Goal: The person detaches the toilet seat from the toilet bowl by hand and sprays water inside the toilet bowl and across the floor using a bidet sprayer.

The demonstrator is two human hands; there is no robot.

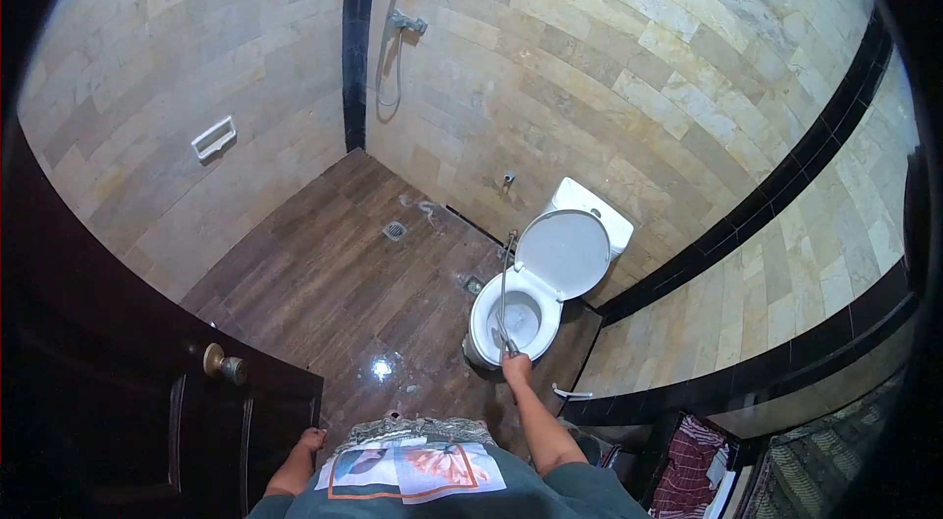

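Note:
My right hand (516, 368) is closed around the handle of a metal spray hose (504, 295) at the front rim of the white toilet (481, 327). The hose runs from the wall side across the bowl. Both the lid and the seat stand raised against the tank (621, 224). Pale water or foam shows in the bowl. My left hand (312, 438) hangs low at my side near the edge of the dark door (285, 401); its fingers look curled, but what they hold, if anything, is too small to tell.
A floor drain (395, 230) lies in the wet brown floor (324, 254). A shower set (409, 23) hangs at the back corner, and a white holder (214, 139) is on the left wall. Red checked cloth (688, 468) lies at the lower right, near a white brush-like object (573, 393).

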